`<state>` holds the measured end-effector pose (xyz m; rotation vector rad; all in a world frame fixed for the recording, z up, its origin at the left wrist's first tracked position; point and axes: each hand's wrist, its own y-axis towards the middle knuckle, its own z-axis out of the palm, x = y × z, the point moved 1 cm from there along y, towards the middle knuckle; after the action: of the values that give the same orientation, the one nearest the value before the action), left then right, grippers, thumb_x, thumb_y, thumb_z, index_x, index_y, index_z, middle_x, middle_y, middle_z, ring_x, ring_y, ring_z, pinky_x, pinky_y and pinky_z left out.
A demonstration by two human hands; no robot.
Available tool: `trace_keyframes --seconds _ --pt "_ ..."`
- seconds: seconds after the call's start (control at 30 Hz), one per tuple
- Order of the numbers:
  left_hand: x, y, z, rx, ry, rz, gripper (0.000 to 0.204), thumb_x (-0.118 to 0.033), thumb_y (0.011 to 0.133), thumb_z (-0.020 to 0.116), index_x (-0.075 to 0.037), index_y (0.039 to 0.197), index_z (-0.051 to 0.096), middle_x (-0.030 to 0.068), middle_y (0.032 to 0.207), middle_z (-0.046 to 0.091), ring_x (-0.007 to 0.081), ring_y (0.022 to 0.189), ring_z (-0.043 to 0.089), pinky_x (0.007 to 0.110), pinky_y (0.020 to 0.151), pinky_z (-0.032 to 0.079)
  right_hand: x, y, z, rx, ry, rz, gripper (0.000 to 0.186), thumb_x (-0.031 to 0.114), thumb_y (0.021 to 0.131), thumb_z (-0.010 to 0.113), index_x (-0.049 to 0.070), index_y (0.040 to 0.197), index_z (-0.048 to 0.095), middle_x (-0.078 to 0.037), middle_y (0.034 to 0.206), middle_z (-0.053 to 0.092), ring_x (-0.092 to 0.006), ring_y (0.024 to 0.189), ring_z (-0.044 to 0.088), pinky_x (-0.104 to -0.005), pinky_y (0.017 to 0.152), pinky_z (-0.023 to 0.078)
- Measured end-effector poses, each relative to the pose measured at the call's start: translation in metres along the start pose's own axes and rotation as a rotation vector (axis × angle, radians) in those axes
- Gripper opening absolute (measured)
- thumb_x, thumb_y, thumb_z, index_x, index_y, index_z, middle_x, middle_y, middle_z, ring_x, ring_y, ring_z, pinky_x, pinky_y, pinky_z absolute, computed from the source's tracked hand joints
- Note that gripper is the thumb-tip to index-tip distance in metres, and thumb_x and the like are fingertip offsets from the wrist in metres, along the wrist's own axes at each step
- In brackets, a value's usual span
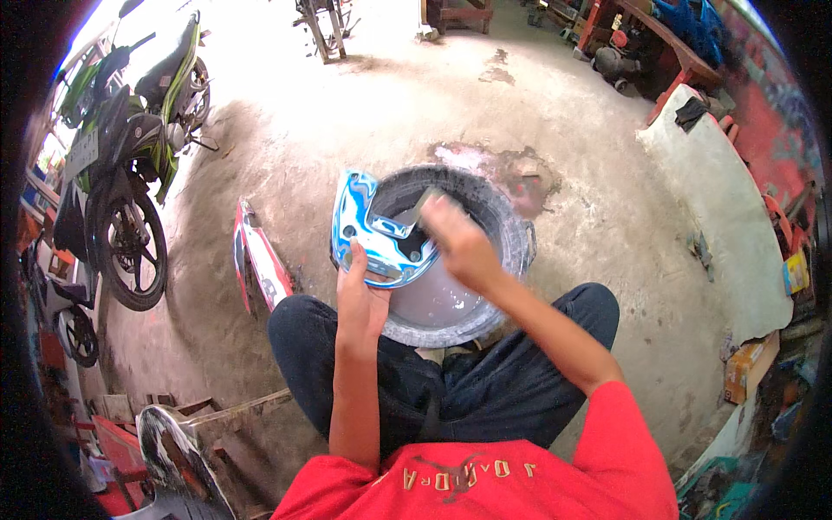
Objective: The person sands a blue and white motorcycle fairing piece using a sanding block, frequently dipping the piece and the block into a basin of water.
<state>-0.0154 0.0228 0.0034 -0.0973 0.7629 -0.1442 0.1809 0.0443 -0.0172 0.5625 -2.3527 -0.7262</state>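
Observation:
My left hand point(360, 295) grips the lower edge of a curved, glossy blue and white plastic motorcycle panel point(354, 212), thumb on its face. The panel is tilted over the left side of a round black basin point(517, 251) that holds cloudy grey liquid. Smeared by motion, my right hand point(464, 247) is closed beside the panel's right part, above the basin. Between its fingers shows a small flat greyish piece point(427, 201), too blurred to name its kind. Whether that piece touches the panel I cannot tell.
A red and white panel point(263, 260) lies on the concrete floor left of the basin. Motorcycles point(130, 173) stand at the left. A wet patch point(529, 178) lies beyond the basin. At the right are a large pale panel point(728, 225) and a cardboard box point(750, 368).

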Motion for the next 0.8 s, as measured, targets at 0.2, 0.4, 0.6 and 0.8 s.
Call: trace_keyframes --seconds 0.2,0.4,0.6,0.8 --pt "-0.002 -0.005 0.000 -0.041 0.013 0.010 0.042 -0.031 0.107 0.053 -0.004 0.139 0.048 0.0130 0.135 0.061 0.0266 0.120 0.063 0.048 0.101 0.053 0.015 -0.004 -0.003 0.016 0.079 -0.112 0.055 -0.005 0.084 0.054 0.001 0.139 0.057 -0.022 0.141 0.058 -0.0361 0.133 0.055 -0.0444 0.112 0.044" --pt "-0.005 -0.002 -0.010 -0.040 0.043 0.005 0.045 -0.031 0.107 0.052 -0.004 0.142 0.045 0.0139 0.135 0.060 0.0274 0.121 0.062 0.048 0.101 0.053 0.057 -0.022 -0.004 0.091 0.060 -0.212 0.052 -0.003 0.086 0.054 0.002 0.137 0.058 -0.020 0.140 0.059 -0.0341 0.132 0.056 -0.0444 0.111 0.045" --pt "-0.003 -0.006 0.011 -0.016 0.017 0.019 0.041 -0.033 0.107 0.054 -0.006 0.137 0.048 0.0114 0.128 0.063 0.0247 0.118 0.064 0.042 0.099 0.054 -0.009 0.000 -0.009 -0.023 -0.038 0.034 0.051 -0.004 0.086 0.053 -0.002 0.137 0.056 -0.024 0.140 0.058 -0.0383 0.132 0.054 -0.0444 0.113 0.044" --pt "-0.009 -0.006 -0.002 -0.040 0.054 0.011 0.043 -0.030 0.107 0.052 -0.003 0.140 0.046 0.0137 0.133 0.062 0.0257 0.120 0.063 0.046 0.101 0.053 0.043 -0.016 -0.005 0.075 0.032 -0.214 0.053 -0.002 0.085 0.054 -0.002 0.137 0.056 -0.022 0.139 0.059 -0.0358 0.131 0.057 -0.0449 0.112 0.045"
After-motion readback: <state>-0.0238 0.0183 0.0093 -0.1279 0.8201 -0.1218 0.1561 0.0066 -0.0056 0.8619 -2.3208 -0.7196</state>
